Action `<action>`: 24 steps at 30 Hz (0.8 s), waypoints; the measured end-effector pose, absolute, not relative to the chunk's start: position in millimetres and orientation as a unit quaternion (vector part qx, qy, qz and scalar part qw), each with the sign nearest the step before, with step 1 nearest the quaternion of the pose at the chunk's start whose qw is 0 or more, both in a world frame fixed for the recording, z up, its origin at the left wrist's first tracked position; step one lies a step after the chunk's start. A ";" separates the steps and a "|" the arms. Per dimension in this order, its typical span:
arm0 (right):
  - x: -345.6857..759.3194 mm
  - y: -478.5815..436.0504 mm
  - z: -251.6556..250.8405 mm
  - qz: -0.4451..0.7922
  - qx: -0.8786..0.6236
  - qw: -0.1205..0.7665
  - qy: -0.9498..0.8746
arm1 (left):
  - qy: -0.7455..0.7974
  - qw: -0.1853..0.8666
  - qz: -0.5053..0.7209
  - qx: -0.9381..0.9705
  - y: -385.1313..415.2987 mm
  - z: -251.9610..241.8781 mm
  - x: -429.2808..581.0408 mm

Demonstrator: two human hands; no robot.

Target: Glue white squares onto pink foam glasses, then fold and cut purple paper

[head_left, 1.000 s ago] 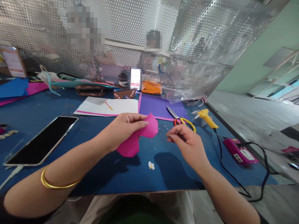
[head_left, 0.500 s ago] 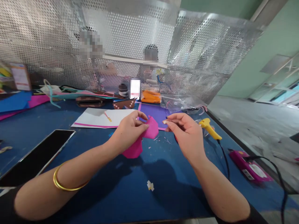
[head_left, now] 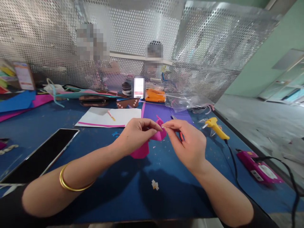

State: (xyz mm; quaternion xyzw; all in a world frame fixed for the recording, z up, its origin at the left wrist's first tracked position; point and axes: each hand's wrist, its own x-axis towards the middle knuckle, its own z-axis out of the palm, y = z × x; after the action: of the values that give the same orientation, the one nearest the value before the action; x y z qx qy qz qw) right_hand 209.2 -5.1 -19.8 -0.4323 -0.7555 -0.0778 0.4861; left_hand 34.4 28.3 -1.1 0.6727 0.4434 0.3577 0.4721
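Note:
My left hand point(head_left: 140, 134) pinches a bright pink paper cutout point(head_left: 140, 151), whose upper lobe shows between my two hands and whose lower part hangs beneath my fingers. My right hand point(head_left: 186, 139) is closed in a pinch, its fingertips at the upper lobe of the pink cutout. A tiny pale piece sits in those fingertips, mostly hidden. Red-handled scissors seem to lie behind my right hand, largely covered by it. Below both hands, a small heap of pale paper bits point(head_left: 155, 185) rests on the blue table point(head_left: 114, 196).
A yellow glue gun point(head_left: 217, 128) and a magenta power box point(head_left: 258, 166) with cords lie at right. A black-screened phone point(head_left: 41, 155) lies at left. Behind are white paper point(head_left: 99, 116), a purple sheet point(head_left: 154, 110), an orange object point(head_left: 155, 95) and a perforated metal screen point(head_left: 140, 28).
My right hand has moved left with the small pale piece, bringing its fingertips to the pink cutout. My left hand keeps its hold. The view has shifted slightly.

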 end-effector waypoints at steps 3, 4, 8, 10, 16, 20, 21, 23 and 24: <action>210.2 -6.0 -19.9 -0.121 -0.424 0.462 -0.769 | 0.434 0.501 0.364 0.654 28.6 -2.9 34.4; 210.6 -5.6 -20.0 -0.123 -0.427 0.463 -0.767 | 0.431 0.512 0.362 0.649 28.8 -3.6 34.3; 212.3 -1.1 -21.8 -0.073 -0.453 0.506 -0.730 | 0.428 0.535 0.353 0.638 29.7 -5.6 34.3; 212.5 1.6 -22.9 -0.021 -0.463 0.530 -0.710 | 0.437 0.523 0.355 0.639 30.1 -6.0 34.3; 210.7 3.1 -23.6 0.051 -0.459 0.522 -0.717 | 0.444 0.523 0.357 0.634 29.4 -6.1 34.8; 210.0 1.0 -22.6 -0.011 -0.461 0.479 -0.747 | 0.431 0.555 0.364 0.611 28.7 -5.6 35.9; 210.0 0.7 -22.4 -0.030 -0.461 0.470 -0.752 | 0.427 0.563 0.366 0.606 28.7 -5.4 36.1; 210.0 0.3 -22.1 -0.059 -0.460 0.456 -0.759 | 0.422 0.570 0.366 0.603 29.0 -5.4 36.3; 210.0 0.3 -22.0 -0.070 -0.459 0.452 -0.762 | 0.422 0.569 0.365 0.604 29.2 -5.5 36.3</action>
State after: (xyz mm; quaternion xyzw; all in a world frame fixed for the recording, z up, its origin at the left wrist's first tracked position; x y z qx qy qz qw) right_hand 210.0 0.3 -22.0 -0.4586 -0.7617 -0.0701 0.4523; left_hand 36.3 29.2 -5.5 0.6038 0.4216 0.3654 0.5694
